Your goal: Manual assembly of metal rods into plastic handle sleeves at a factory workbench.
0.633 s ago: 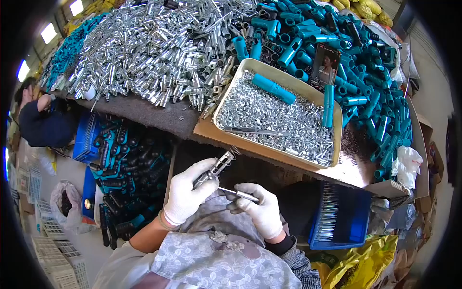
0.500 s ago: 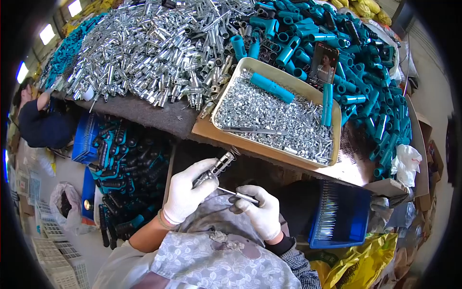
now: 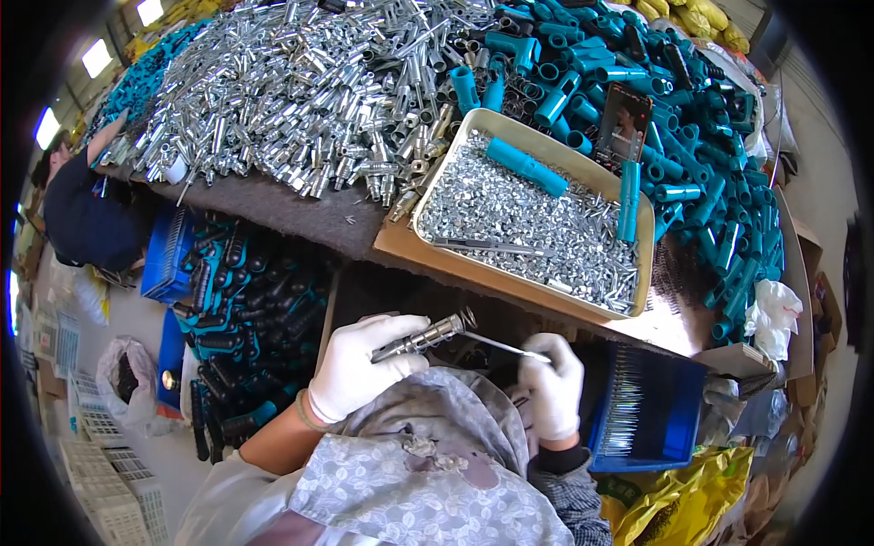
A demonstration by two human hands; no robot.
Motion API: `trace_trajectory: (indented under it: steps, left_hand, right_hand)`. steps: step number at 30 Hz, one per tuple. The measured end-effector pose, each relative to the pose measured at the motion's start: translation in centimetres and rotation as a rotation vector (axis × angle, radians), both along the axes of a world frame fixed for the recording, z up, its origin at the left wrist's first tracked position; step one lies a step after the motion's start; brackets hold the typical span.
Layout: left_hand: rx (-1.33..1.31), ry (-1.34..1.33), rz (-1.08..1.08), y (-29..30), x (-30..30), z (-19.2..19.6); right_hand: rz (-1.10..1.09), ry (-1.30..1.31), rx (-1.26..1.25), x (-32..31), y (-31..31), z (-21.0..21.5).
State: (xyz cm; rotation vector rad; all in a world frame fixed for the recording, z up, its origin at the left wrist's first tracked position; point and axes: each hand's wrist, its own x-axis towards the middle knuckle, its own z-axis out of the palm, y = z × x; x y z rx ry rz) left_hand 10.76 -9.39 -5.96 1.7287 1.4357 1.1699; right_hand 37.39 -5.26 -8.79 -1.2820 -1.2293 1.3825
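Observation:
My left hand [image 3: 360, 366], in a white glove, is closed around a silver cylindrical metal part [image 3: 426, 338] over my lap. A small coil spring [image 3: 468, 318] sticks out of its right end. In my right hand [image 3: 553, 391], also gloved, a thin metal rod [image 3: 496, 343] is pinched between the fingers. The rod points left, and its far tip is at the part's spring end; whether it sits inside the part I cannot tell. The rod's other end shows just past my right fingers.
Ahead, a cream tray [image 3: 648, 238] of small metal pieces stands on the bench edge. Behind it are heaps of silver parts [image 3: 300, 100] and teal sleeves [image 3: 706, 182]. A blue bin [image 3: 669, 428] of rods is at right, teal-black handles [image 3: 246, 300] at left. Another person [image 3: 86, 214] works far left.
My right hand has moved right and slightly up with the rod, whose tip now meets the part's spring end. The metal part in my left hand has tilted flatter, its spring end toward the right.

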Motion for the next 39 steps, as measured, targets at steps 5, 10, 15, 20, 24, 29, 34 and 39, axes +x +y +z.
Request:
trace_trajectory:
  steps: [5, 10, 15, 20, 24, 29, 34, 39]
  left_hand:
    - [0.063, 0.152, -0.097, 0.0, -0.8, 0.5]
    - [0.081, 0.207, -0.203, 0.1, -0.4, 0.4]
    - [0.096, 0.17, -0.297, 0.3, 0.1, 0.4]
    - [0.039, 0.067, -0.394, 0.4, 0.8, -0.1]
    - [-0.12, -0.092, -0.452, 0.0, 0.4, -0.7]
    - [-0.159, -0.119, -0.45, 0.0, 0.5, -1.8]
    - [-0.096, -0.184, -0.382, -0.1, 1.1, -1.6]
    - [-0.265, -0.396, -0.186, -0.9, 1.4, -0.8]
  right_hand:
    - [0.035, 0.061, 0.018, 2.8, 0.0, 3.2]
    - [0.178, -0.167, 0.05, 2.7, 0.7, 4.9]
    - [0.369, -0.224, 0.076, 1.5, 1.0, 5.1]
    - [0.508, -0.258, 0.114, -0.3, 0.3, 4.4]
    - [0.547, -0.342, 0.412, -0.6, -0.6, 3.0]
    - [0.574, -0.443, 0.677, -0.9, 0.0, 3.2]
    - [0.805, -0.37, 0.411, 0.8, 2.9, 6.1]
    - [0.083, -0.78, 1.026, 4.0, 13.7, 10.0]
